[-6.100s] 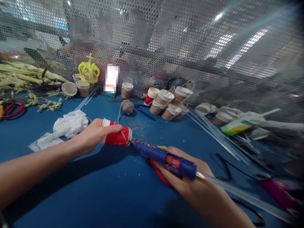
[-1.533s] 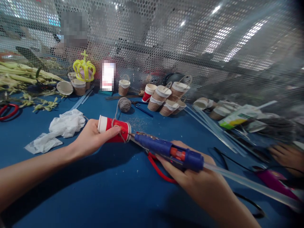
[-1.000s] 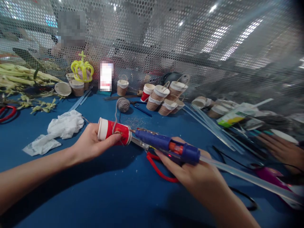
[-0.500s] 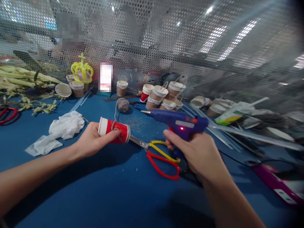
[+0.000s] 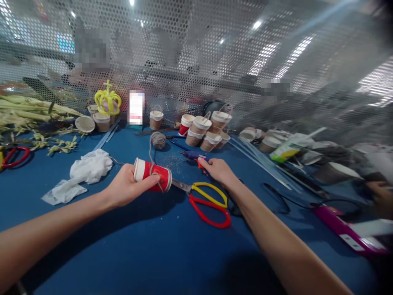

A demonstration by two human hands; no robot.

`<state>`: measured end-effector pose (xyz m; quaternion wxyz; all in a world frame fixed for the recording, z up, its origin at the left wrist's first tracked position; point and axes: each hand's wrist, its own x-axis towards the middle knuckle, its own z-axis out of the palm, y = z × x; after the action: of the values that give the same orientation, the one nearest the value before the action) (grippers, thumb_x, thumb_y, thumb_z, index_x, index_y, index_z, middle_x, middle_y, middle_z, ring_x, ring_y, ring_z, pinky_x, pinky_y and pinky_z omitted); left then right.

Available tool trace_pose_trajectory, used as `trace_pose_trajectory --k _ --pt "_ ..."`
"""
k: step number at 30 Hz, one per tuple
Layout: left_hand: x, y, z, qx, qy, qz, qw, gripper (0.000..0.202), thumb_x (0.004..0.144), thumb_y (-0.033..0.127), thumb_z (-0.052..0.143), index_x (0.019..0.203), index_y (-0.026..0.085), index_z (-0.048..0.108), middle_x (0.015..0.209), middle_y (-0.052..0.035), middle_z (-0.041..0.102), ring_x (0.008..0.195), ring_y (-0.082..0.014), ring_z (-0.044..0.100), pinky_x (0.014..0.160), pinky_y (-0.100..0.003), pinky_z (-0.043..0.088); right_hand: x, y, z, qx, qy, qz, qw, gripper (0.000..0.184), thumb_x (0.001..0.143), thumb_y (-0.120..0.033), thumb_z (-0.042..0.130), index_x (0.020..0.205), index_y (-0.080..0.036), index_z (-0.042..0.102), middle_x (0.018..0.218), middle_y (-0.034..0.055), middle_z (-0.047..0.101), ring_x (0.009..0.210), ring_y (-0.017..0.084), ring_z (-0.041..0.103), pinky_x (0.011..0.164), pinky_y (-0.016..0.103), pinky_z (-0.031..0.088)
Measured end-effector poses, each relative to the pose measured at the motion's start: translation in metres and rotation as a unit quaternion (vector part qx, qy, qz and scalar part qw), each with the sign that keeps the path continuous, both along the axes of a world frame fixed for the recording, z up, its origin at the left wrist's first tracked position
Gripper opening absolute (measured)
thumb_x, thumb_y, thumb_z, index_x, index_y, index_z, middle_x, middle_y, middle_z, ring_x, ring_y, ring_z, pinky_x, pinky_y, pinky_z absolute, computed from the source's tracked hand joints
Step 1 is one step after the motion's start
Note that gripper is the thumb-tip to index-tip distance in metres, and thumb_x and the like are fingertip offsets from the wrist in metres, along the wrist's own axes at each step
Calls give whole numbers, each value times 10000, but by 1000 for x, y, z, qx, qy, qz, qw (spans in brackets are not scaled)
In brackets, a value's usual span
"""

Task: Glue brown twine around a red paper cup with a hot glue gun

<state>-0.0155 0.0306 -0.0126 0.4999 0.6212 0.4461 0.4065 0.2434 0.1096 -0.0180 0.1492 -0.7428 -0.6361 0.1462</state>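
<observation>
My left hand grips a red paper cup lying on its side, with grey string looped round its base. The string runs back to a ball of twine. My right hand reaches forward over the blue table and closes on the blue glue gun, which lies low on the cloth with its nozzle pointing left. Scissors with yellow and red handles lie between my two arms, just right of the cup.
Several twine-wrapped cups stand at the back by the mesh screen. A yellow crown ornament, crumpled white plastic, palm leaves, clear glue sticks and a pink power strip lie around. Another person's hand shows at far right.
My right hand took the glue gun's nozzle off the cup, lifted the gun, then carried it forward and down to the table behind the scissors. The left hand still holds the cup.
</observation>
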Motion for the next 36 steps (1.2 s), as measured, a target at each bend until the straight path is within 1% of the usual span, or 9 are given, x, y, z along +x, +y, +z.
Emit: trace_pose_trajectory --k 4,7,9,11,13,16,20,25,36 --pt "1 -3 -3 28 20 -26 999 229 733 323 570 716 105 640 614 -10 602 522 -90 472 494 -186 385 -15 -8 10 52 -36 11 998 256 783 -306 514 622 -124 596 841 186 633 917 328 560 738 393 394" --pt "2 -7 0 68 39 -53 995 208 758 292 543 772 111 644 672 -24 622 564 -100 497 541 -197 411 -41 -24 23 53 3 105 993 359 842 -388 414 732 -146 656 904 120 648 893 243 574 774 329 397" --pt "3 -10 2 101 69 -74 990 194 770 277 525 754 117 633 613 -2 579 518 -85 456 490 -182 381 -59 -34 28 -2 75 200 977 464 863 -478 325 774 -196 682 874 51 673 814 175 598 751 274 419" --pt "3 -12 3 133 107 -93 981 197 773 271 515 671 126 600 529 31 494 456 -67 383 425 -169 322 -74 -40 29 -123 246 293 916 568 852 -556 256 823 -189 688 859 58 679 801 170 601 765 293 426" --pt "3 -13 3 158 136 -107 972 223 772 265 510 595 136 554 494 48 434 427 -57 335 394 -168 278 -84 -44 28 -215 396 322 832 576 824 -598 275 905 -189 673 831 61 676 780 168 602 756 314 438" --pt "4 -12 3 153 145 -106 972 228 760 261 516 563 145 526 479 57 406 421 -56 324 383 -171 250 -92 -50 29 -225 519 305 766 350 771 -482 521 953 -213 648 855 28 659 776 138 595 743 285 444" --pt "5 -7 5 16 75 -94 993 223 724 295 571 570 135 551 466 62 420 426 -57 336 395 -171 269 -91 -57 37 -133 569 268 766 95 697 -258 657 733 -170 665 849 0 635 768 87 562 758 214 412" --pt "4 -3 5 -154 -87 -79 981 166 677 297 658 695 133 648 612 12 633 529 -79 520 533 -178 406 -84 -62 45 -27 607 210 766 87 697 -225 637 638 -172 602 672 -34 598 619 58 492 600 185 373" --pt "2 0 1 -227 -140 -65 962 147 635 289 703 619 147 669 548 20 653 466 -62 528 479 -152 390 -75 -60 52 46 560 224 796 117 681 -266 641 673 -168 577 692 -18 582 573 69 458 563 223 360"
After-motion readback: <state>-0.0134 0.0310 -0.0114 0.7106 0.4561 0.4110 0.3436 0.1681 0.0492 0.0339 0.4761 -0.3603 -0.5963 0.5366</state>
